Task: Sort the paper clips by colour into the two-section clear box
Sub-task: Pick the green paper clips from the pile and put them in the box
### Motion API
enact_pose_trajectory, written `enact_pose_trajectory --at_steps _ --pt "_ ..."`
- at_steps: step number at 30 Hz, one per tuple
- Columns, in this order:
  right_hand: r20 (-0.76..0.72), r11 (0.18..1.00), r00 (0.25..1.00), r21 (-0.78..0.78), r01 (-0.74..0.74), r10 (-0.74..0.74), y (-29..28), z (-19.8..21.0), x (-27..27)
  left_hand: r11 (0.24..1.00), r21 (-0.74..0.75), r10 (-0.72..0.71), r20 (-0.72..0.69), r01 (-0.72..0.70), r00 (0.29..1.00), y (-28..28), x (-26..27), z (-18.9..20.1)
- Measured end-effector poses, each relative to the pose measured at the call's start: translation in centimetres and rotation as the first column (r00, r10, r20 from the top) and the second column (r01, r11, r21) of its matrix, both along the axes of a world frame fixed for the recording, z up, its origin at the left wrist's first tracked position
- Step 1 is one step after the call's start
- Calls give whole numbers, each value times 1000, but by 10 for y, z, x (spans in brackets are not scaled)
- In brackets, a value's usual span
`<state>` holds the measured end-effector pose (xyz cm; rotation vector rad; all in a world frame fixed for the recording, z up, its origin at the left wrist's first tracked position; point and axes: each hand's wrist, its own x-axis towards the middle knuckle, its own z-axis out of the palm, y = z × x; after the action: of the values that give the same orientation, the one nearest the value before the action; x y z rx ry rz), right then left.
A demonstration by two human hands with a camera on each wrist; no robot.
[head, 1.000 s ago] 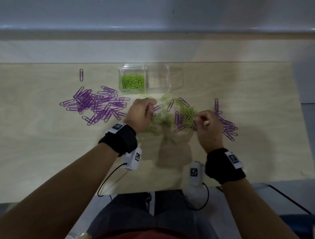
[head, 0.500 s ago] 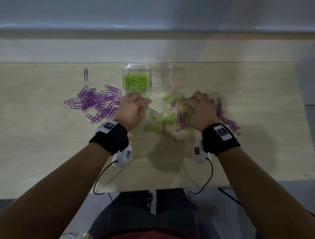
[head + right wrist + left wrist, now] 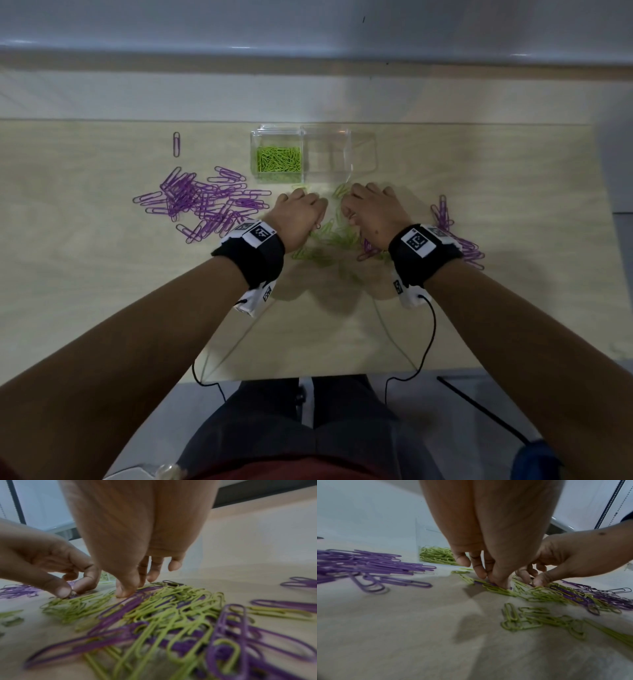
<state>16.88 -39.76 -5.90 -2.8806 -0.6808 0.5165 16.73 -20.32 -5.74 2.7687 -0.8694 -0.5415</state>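
Observation:
The two-section clear box stands at the table's back. Its left section holds green clips; the right section looks bare. Just in front of it lies a mixed pile of green and purple clips. Both hands are down on this pile, close together. My left hand pinches a clip against the table between thumb and forefinger. My right hand has its thumb and fingertips pressed on the green clips, with nothing plainly gripped.
A large heap of purple clips lies left of the hands, and a smaller purple bunch lies right of my right wrist. One purple clip sits alone at the far left. Cables hang over the near table edge.
Both hands have moved forward towards the box and closer together. My right hand has come down from a raised pinch onto the pile.

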Motion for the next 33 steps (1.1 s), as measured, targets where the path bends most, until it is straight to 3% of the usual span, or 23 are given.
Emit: enact_pose_trajectory --at_steps 5,9,12,14,16,18,21,23,24,25,27,30,31,33 --pt "14 992 999 119 50 -52 -9 -6 1 987 144 74 -7 -72 997 -1 -1 1" --pt "7 997 1000 67 29 -30 -8 -7 2 985 134 106 -5 -104 994 -7 -8 0" --pt "7 999 1000 48 11 -11 -8 -9 2 958 -188 189 -145 -215 971 -3 -7 -3" --pt "-40 979 996 183 85 -79 -9 -7 2 816 -456 263 -254 -355 931 2 -8 -2" --pt "-119 862 964 432 265 -236 -9 1 0 626 -594 344 -371 -505 863 7 -12 4" --pt "-224 650 890 616 445 -397 -10 11 -6 459 -632 385 -492 -625 781 11 -15 9" --pt "-404 353 763 710 610 -505 -12 17 -18 229 -636 358 -649 -737 672 18 -19 10" --pt "-512 162 684 727 667 -520 -18 17 -25 137 -642 391 -664 -754 637 29 -23 8" --pt "-549 82 642 722 687 -535 -23 18 -28 145 -644 455 -631 -751 628 37 -24 5" --pt "-561 28 605 720 694 -565 -30 18 -31 202 -635 554 -554 -746 622 45 -26 4" --pt "-508 7 527 716 698 -681 -48 15 -37 382 -577 707 -320 -722 631 66 -28 -1" --pt "-276 155 412 639 754 -868 -76 9 -46 661 -403 705 46 -633 707 87 -28 -1" --pt "-192 232 407 578 783 -893 -84 8 -50 711 -360 678 125 -604 724 86 -27 0" --pt "-50 399 475 470 787 -878 -96 5 -57 761 -347 624 161 -548 765 67 -25 1"
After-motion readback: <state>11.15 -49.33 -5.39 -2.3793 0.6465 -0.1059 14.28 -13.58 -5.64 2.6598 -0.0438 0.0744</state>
